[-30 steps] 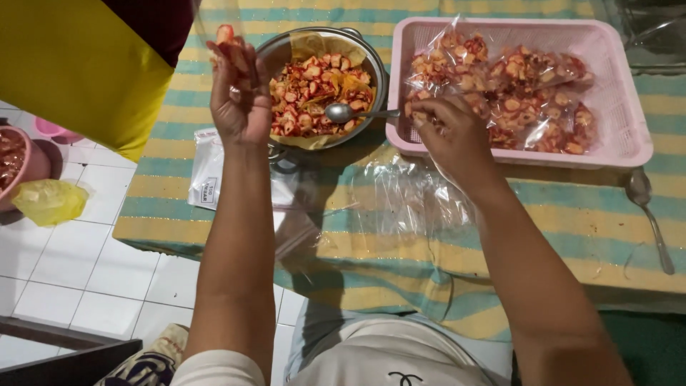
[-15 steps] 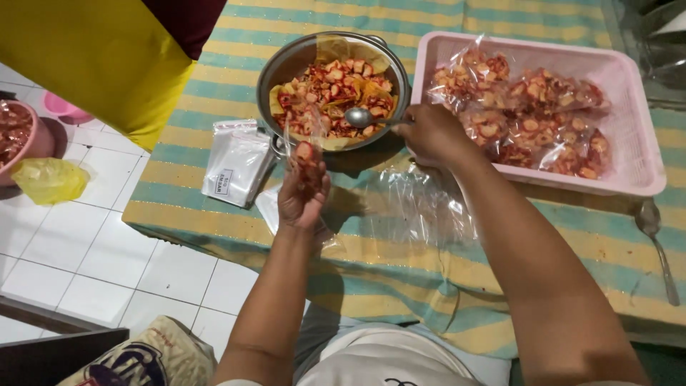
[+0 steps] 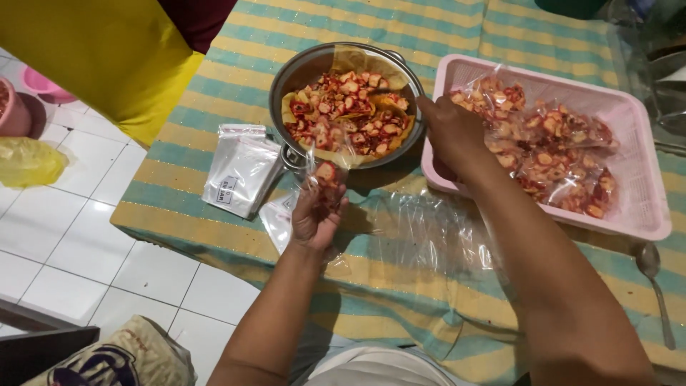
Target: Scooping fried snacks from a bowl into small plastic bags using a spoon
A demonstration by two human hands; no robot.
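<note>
While the left hand keeps its grip clamped on a small clear bag of red snack pieces above the striped tabletop, the right hand, grip unclear, rests between the steel bowl and pink basket.

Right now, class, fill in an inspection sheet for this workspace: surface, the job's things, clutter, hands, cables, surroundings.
Surface: striped cloth over the table, clear plastic sheet on it.
Job's things: metal bowl of red and yellow snack pieces; small filled bag; pink tray of filled bags.
Clutter: pack of empty bags; spoon at right.
Hands: left hand has the small bag in its grip; right hand at the bowl's rim, its fingers hidden.
Cables: nothing seen.
Surroundings: white tiled floor, yellow bag, pink container.
</note>
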